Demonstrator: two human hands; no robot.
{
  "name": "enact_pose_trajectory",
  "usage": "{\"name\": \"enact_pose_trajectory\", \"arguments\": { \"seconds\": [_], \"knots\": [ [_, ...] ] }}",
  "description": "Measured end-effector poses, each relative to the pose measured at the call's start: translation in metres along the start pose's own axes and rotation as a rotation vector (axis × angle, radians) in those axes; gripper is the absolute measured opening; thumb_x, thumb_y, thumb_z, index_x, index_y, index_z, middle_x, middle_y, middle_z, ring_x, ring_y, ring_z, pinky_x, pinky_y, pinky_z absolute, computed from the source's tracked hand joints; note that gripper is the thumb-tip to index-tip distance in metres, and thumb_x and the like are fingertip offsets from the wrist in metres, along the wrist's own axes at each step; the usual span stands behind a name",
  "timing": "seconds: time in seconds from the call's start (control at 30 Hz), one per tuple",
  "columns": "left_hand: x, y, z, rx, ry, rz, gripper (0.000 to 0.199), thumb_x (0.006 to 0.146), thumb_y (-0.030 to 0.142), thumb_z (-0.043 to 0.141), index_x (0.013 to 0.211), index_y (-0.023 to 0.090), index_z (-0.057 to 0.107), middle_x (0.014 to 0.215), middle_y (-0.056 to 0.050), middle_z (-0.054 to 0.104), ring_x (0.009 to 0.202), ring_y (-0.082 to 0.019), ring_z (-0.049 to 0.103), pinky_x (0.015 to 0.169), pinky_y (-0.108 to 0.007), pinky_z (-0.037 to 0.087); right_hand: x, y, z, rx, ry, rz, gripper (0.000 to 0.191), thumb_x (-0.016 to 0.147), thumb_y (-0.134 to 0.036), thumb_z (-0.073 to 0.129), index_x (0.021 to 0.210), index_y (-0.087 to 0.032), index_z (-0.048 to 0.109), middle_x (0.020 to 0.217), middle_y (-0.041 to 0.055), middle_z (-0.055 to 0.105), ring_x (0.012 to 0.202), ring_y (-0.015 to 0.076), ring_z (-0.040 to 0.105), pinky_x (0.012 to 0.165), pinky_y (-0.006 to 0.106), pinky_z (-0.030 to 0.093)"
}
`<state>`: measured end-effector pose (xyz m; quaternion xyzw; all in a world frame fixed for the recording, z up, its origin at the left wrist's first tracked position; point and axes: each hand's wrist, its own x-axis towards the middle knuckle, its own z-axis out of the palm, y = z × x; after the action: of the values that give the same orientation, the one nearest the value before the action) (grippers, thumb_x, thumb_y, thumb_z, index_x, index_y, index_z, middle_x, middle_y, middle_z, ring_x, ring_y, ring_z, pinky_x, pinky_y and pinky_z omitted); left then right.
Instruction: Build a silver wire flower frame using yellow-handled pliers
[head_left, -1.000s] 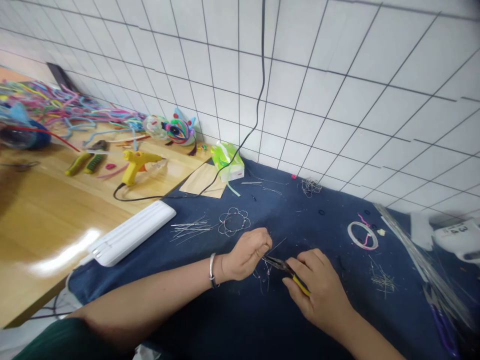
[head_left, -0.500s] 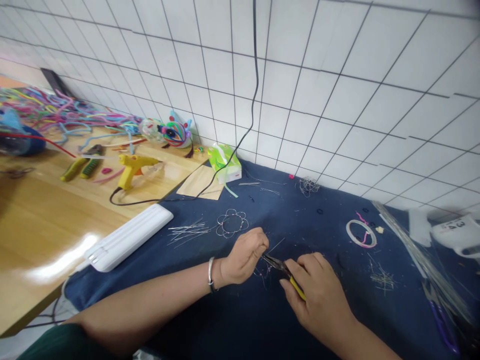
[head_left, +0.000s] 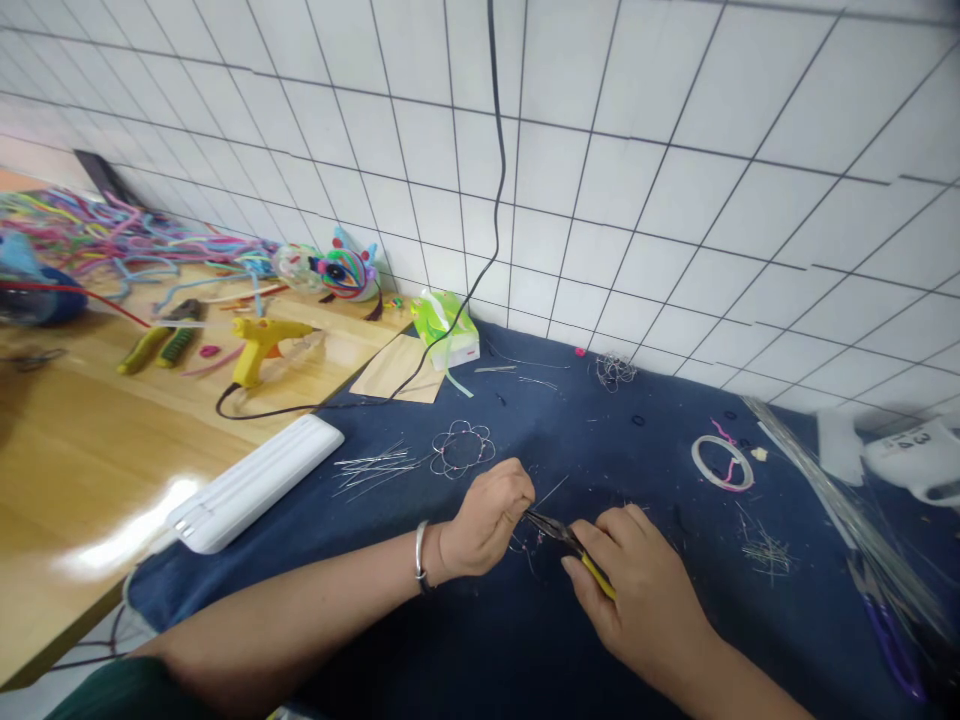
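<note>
My right hand (head_left: 637, 590) is wrapped round yellow-handled needle-nose pliers (head_left: 551, 524), whose dark jaws point left and reach the fingertips of my left hand (head_left: 491, 515). The left fingers are pinched together on a thin beaded wire (head_left: 531, 548). Its looped part hangs below the plier jaws, and the end in the fingers is hidden. Beyond my left hand, a flower-shaped wire ring (head_left: 463, 449) with small pink beads lies flat on the dark blue cloth (head_left: 450, 640). Beside it is a bunch of straight cut wires (head_left: 375, 468).
To the left lie a white power bank (head_left: 259, 483), a yellow glue gun (head_left: 259, 350) and pliers (head_left: 161, 345). A tissue pack (head_left: 446, 328) stands near the tiled wall. On the right are a white ring (head_left: 697, 465), wire scraps (head_left: 769, 555), long wires (head_left: 832, 480) and purple-handled scissors (head_left: 892, 640).
The camera view has shifted slightly. Both hands keep almost the same pose, with the plier jaws still at the left fingertips.
</note>
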<state>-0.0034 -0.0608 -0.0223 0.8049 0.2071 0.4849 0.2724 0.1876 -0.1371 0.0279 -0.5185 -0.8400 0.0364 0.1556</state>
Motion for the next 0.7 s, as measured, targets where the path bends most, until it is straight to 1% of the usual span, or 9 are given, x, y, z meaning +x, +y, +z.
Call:
{"name": "enact_pose_trajectory", "arguments": {
  "seconds": [0.13, 0.2, 0.3, 0.4, 0.57, 0.7],
  "knots": [
    [0.001, 0.002, 0.0, -0.015, 0.012, -0.025, 0.017, 0.089, 0.014, 0.03, 0.077, 0.016, 0.043, 0.068, -0.001, 0.042, 0.065, -0.013, 0.039, 0.062, -0.028, 0.036, 0.001, 0.001, 0.002, 0.002, -0.044, 0.014, 0.024, 0.084, -0.027, 0.043, 0.098, -0.016, 0.06, 0.078, 0.0077, 0.049, 0.073, 0.019, 0.044, 0.069, 0.036, 0.038],
    [0.001, 0.002, -0.001, -0.03, 0.026, -0.064, 0.019, 0.09, 0.016, 0.03, 0.076, 0.016, 0.043, 0.068, -0.001, 0.042, 0.065, -0.013, 0.039, 0.062, -0.028, 0.035, 0.002, 0.002, 0.004, 0.011, -0.059, 0.018, 0.024, 0.084, -0.027, 0.043, 0.097, -0.016, 0.06, 0.078, 0.0076, 0.049, 0.074, 0.0192, 0.043, 0.069, 0.036, 0.037],
    [0.003, 0.003, -0.001, -0.049, 0.055, -0.194, 0.023, 0.092, 0.022, 0.029, 0.075, 0.016, 0.043, 0.069, -0.001, 0.042, 0.064, -0.012, 0.039, 0.062, -0.027, 0.035, 0.002, 0.006, 0.006, 0.03, -0.062, 0.02, 0.022, 0.085, -0.026, 0.042, 0.094, -0.017, 0.06, 0.078, 0.0072, 0.049, 0.074, 0.019, 0.043, 0.07, 0.036, 0.037],
    [0.005, 0.002, -0.002, -0.066, 0.069, -0.32, 0.024, 0.092, 0.023, 0.029, 0.075, 0.016, 0.044, 0.069, -0.001, 0.042, 0.062, -0.011, 0.039, 0.061, -0.025, 0.035, 0.003, 0.01, 0.008, 0.046, -0.06, 0.013, 0.021, 0.085, -0.026, 0.043, 0.094, -0.017, 0.06, 0.078, 0.0067, 0.049, 0.074, 0.0188, 0.043, 0.07, 0.036, 0.036],
    [0.005, 0.001, -0.002, -0.099, 0.101, -0.349, 0.024, 0.093, 0.024, 0.03, 0.077, 0.015, 0.045, 0.068, 0.0, 0.042, 0.06, -0.01, 0.039, 0.06, -0.025, 0.034, 0.004, 0.016, 0.012, 0.077, -0.049, -0.019, 0.021, 0.085, -0.026, 0.043, 0.095, -0.017, 0.059, 0.079, 0.0066, 0.05, 0.075, 0.0189, 0.044, 0.072, 0.036, 0.037],
    [0.003, -0.001, 0.0, -0.14, 0.097, -0.396, 0.024, 0.093, 0.026, 0.03, 0.079, 0.015, 0.046, 0.068, 0.0, 0.043, 0.059, -0.009, 0.04, 0.059, -0.024, 0.035, 0.003, 0.018, 0.018, 0.117, -0.023, -0.033, 0.02, 0.085, -0.026, 0.044, 0.096, -0.016, 0.059, 0.079, 0.0061, 0.051, 0.075, 0.0183, 0.044, 0.072, 0.036, 0.037]
  ]
}}
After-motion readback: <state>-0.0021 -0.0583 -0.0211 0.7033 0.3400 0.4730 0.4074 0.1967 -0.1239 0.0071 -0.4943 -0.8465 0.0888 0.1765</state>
